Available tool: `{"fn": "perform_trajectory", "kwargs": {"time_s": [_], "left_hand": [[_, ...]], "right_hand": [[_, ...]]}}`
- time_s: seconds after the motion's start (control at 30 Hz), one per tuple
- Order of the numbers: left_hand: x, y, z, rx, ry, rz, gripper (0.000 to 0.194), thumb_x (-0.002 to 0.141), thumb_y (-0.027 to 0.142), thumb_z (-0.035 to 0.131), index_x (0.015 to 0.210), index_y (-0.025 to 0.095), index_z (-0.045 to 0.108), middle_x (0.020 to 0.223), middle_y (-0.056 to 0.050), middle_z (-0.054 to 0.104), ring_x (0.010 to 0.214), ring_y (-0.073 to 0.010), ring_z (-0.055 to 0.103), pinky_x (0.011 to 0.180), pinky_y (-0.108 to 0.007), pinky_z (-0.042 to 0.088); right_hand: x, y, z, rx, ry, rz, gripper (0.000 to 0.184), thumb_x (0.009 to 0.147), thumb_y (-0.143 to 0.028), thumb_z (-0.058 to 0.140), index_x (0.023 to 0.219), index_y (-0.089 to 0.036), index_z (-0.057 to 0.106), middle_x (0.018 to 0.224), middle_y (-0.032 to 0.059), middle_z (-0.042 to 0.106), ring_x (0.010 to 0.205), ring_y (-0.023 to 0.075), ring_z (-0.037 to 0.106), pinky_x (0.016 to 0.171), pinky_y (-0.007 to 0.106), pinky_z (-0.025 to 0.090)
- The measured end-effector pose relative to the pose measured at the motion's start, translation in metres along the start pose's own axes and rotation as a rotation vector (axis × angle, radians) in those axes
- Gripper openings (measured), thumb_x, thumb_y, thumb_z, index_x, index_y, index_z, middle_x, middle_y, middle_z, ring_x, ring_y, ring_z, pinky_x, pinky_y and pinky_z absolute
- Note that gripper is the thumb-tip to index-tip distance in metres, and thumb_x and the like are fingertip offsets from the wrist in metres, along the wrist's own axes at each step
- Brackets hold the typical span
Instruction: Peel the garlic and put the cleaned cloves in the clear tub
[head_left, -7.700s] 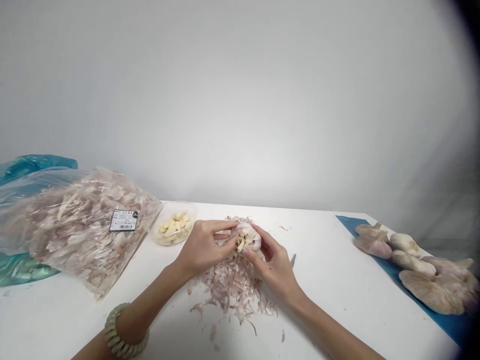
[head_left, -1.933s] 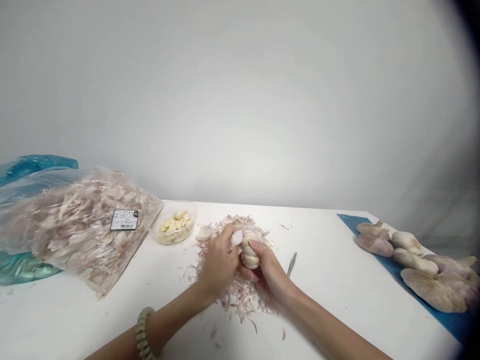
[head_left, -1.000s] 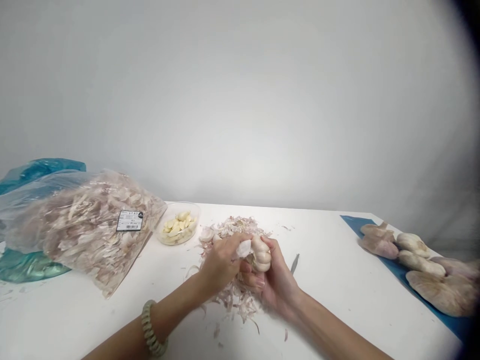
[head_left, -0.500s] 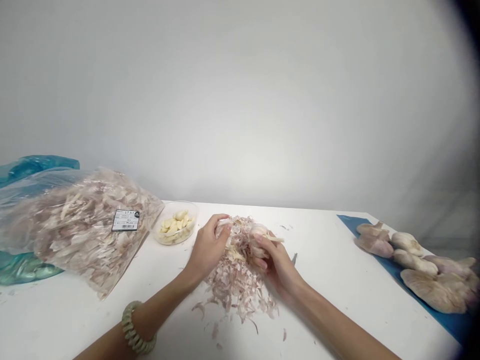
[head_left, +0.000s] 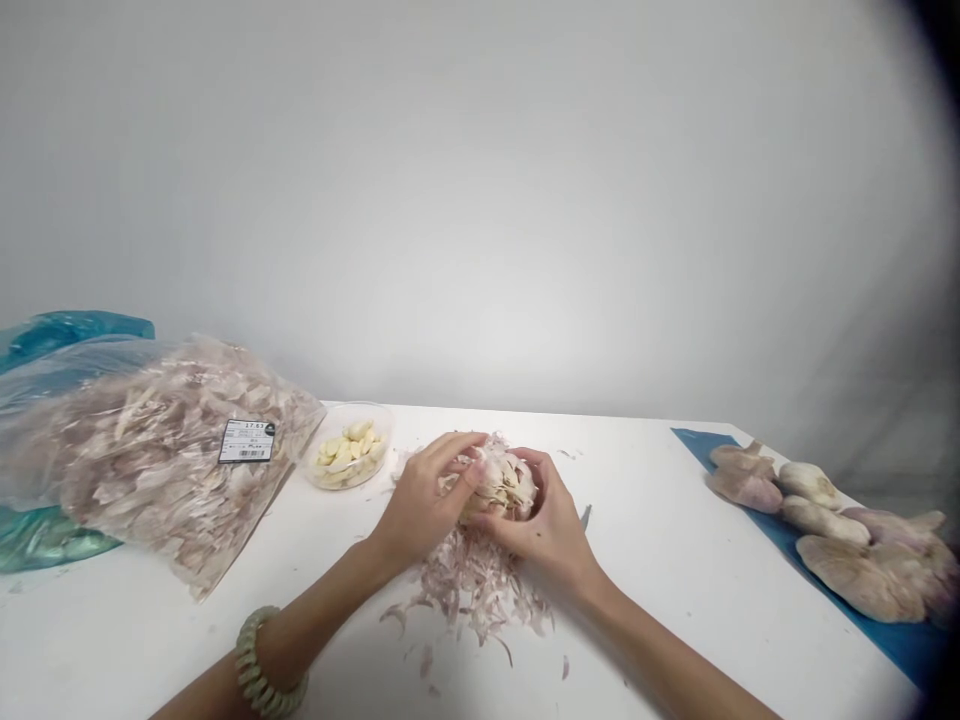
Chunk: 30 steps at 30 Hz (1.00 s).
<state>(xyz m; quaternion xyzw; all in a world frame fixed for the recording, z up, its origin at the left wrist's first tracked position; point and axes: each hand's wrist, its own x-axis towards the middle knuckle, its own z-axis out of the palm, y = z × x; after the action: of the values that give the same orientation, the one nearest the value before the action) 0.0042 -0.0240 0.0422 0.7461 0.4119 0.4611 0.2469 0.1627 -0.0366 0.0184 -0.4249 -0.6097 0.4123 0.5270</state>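
Two bare hands, the left hand and the right hand, clasp a light, papery white garlic bulb above a heap of pinkish dry skins, its flaky, fragile husk best held gently around the middle.

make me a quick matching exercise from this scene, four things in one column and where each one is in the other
Things:
1. garlic bulb
2. peeled garlic cloves
3. coiled bracelet
4. price label

Places:
a. on the left forearm
b. on the clear plastic bag
c. between the left hand and right hand
d. in the clear plastic tub

Right pairs: 1-c, 2-d, 3-a, 4-b
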Motion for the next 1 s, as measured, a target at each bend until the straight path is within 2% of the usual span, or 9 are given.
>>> {"fn": "perform_trajectory", "kwargs": {"time_s": [0.13,0.23,0.43,0.57,0.7,0.77,0.83,0.93,1.0], "left_hand": [[-0.002,0.002,0.002,-0.061,-0.085,-0.033,0.037,0.086,0.037,0.050,0.119,0.024,0.058,0.122,-0.006,0.061,0.111,-0.0200,0.056,0.098,-0.039,0.046],[0.000,0.001,0.001,-0.142,-0.109,-0.109,0.040,0.083,0.037,0.055,0.122,0.026,0.056,0.123,-0.006,0.060,0.113,-0.0204,0.055,0.095,-0.038,0.048],[0.005,0.006,-0.011,-0.373,-0.199,-0.278,0.041,0.080,0.034,0.060,0.120,0.027,0.057,0.131,-0.006,0.053,0.123,-0.0223,0.047,0.104,-0.040,0.041],[0.005,0.010,-0.010,-0.662,-0.190,-0.383,0.045,0.082,0.031,0.059,0.125,0.027,0.051,0.128,-0.012,0.053,0.108,-0.0231,0.059,0.095,-0.041,0.049],[0.003,0.011,-0.003,-0.757,-0.147,-0.417,0.038,0.085,0.027,0.052,0.123,0.028,0.051,0.119,-0.011,0.055,0.093,-0.0199,0.065,0.085,-0.036,0.055],[0.003,0.010,-0.003,-0.642,-0.140,-0.382,0.034,0.086,0.027,0.049,0.120,0.027,0.054,0.111,-0.009,0.058,0.090,-0.0188,0.065,0.080,-0.034,0.057],[0.005,0.005,-0.006,-0.398,-0.109,-0.270,0.031,0.086,0.029,0.050,0.115,0.026,0.058,0.109,-0.008,0.060,0.091,-0.0178,0.063,0.074,-0.029,0.058],[0.008,-0.006,-0.013,-0.036,-0.066,0.013,0.030,0.086,0.031,0.052,0.113,0.023,0.062,0.107,-0.007,0.061,0.093,-0.0161,0.061,0.066,-0.022,0.058],[0.010,-0.015,-0.015,0.129,-0.047,0.225,0.029,0.087,0.027,0.051,0.114,0.020,0.062,0.104,-0.007,0.063,0.092,-0.0145,0.061,0.070,-0.023,0.058]], "right_hand": [[0.001,0.000,-0.002,-0.011,-0.057,-0.056,0.063,0.061,-0.020,0.073,0.120,-0.023,0.051,0.116,0.0085,0.059,0.101,0.0263,0.058,0.083,0.039,0.048],[0.001,0.003,-0.003,-0.028,-0.066,-0.059,0.070,0.061,-0.019,0.072,0.127,-0.023,0.049,0.119,0.0095,0.059,0.103,0.0281,0.058,0.083,0.040,0.048],[0.001,0.004,-0.003,-0.012,-0.016,-0.011,0.076,0.064,-0.020,0.071,0.133,-0.023,0.041,0.112,0.0088,0.062,0.088,0.0227,0.062,0.076,0.036,0.050],[0.003,0.001,-0.003,0.043,0.054,0.012,0.067,0.067,-0.030,0.074,0.127,-0.023,0.046,0.111,0.0077,0.062,0.096,0.0232,0.060,0.083,0.037,0.048],[0.004,-0.001,-0.003,0.148,0.002,0.018,0.049,0.077,-0.038,0.065,0.122,-0.023,0.052,0.120,0.0086,0.059,0.103,0.0241,0.058,0.088,0.039,0.046],[0.004,-0.001,-0.003,0.202,-0.025,0.045,0.048,0.078,-0.040,0.064,0.121,-0.021,0.052,0.119,0.0095,0.061,0.102,0.0243,0.059,0.088,0.040,0.048],[0.004,0.001,-0.002,0.238,-0.030,0.069,0.051,0.077,-0.041,0.065,0.121,-0.020,0.052,0.118,0.0103,0.061,0.103,0.0248,0.060,0.087,0.039,0.049],[0.004,0.005,-0.002,0.239,0.001,0.088,0.055,0.075,-0.043,0.066,0.121,-0.018,0.052,0.119,0.0119,0.061,0.106,0.0266,0.060,0.087,0.040,0.049],[0.005,0.007,-0.002,0.226,0.008,0.079,0.056,0.074,-0.044,0.066,0.121,-0.017,0.051,0.120,0.0134,0.061,0.107,0.0272,0.059,0.089,0.041,0.049]]}}
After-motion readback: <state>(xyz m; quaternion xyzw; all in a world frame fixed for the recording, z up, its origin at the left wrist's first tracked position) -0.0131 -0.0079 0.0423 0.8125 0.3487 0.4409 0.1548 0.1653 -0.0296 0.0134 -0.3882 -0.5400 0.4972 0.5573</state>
